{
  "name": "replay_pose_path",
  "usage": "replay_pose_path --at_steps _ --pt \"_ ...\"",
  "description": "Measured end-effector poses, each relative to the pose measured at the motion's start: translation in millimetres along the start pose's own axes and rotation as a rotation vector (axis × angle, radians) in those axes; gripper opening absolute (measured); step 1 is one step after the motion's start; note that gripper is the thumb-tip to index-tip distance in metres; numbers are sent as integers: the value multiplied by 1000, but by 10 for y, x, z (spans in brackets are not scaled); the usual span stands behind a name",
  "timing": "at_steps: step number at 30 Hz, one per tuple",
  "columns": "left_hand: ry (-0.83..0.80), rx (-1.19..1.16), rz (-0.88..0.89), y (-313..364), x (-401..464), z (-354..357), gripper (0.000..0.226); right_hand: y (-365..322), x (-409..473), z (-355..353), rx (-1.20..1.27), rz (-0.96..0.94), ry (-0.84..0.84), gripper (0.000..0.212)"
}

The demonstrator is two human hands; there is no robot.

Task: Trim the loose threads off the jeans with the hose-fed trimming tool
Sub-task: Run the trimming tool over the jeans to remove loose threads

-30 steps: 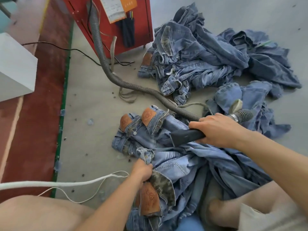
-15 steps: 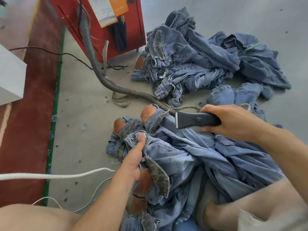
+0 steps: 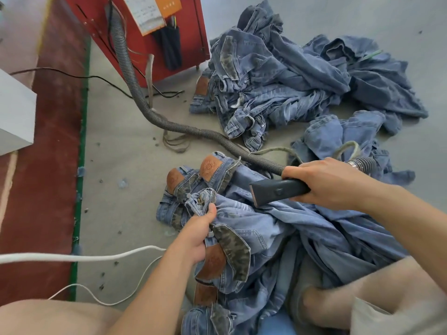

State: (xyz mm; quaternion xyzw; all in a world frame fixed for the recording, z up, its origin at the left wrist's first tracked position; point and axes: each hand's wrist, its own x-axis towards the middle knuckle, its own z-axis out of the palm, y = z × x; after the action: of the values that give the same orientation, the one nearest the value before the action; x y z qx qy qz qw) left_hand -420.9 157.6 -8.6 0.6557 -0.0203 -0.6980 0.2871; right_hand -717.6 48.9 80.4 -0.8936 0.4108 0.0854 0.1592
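While the grey floor [image 3: 125, 146] carries everything, the biggest mass on it is the heap of blue jeans [image 3: 285, 76] lying by the red machine cabinet [image 3: 154, 37], well apart from the work. Nearer the person lies a second, smaller pile, and the jeans being trimmed [image 3: 278, 228] are spread over their lap and legs, with brown leather waistband patches [image 3: 210, 166] showing at the far end. A grey ribbed hose [image 3: 169, 125] runs from the cabinet across the floor to the trimming tool [image 3: 278, 191]. The right hand [image 3: 329, 183] is wrapped round the tool's dark handle, its broad cutting head pointing left and hanging just above the denim, close to the bunched fabric. The left hand [image 3: 197, 234] grips a gathered fold of the waistband area [image 3: 202, 198], thumb pressed on top, holding it up toward the tool. A white cord [image 3: 79, 257] trails on the floor at the left.

To do this step well, I judge the left hand should pull the fold taut and flat so stray threads stand clear, while the head is laid flush and drawn lightly along the seam rather than pressed in, which could nick the stitching. Keeping the thumb back from the cutting edge looks wise, as does leaving the hose slack so it does not tug the tool off line. Whether any threads remain there is too fine to tell.
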Motion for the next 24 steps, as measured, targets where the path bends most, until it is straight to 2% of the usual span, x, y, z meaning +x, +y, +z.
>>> replay_pose_path --at_steps 4,6,11,14,17,20,24 --pt "-201 -176 -27 -33 -40 43 65 -73 39 61 -126 -12 -68 27" --pt "-235 -202 27 -67 -58 90 62 -119 69 75 -149 -3 -73 28" --pt "-224 -139 202 -114 -91 164 46 -190 150 5 -2 36 -131 35" --pt "-219 -72 269 -158 -108 215 45 -334 214 -2 89 -6 -160 41" --pt "-226 -58 275 -148 -142 201 45 -303 258 -61 147 -1 -144 39" --pt "-238 -40 286 -129 -135 148 52 -20 204 -257 172 100 -179 28" --pt "-216 -22 281 -146 -134 166 55 -149 176 -221 133 71 -223 33"
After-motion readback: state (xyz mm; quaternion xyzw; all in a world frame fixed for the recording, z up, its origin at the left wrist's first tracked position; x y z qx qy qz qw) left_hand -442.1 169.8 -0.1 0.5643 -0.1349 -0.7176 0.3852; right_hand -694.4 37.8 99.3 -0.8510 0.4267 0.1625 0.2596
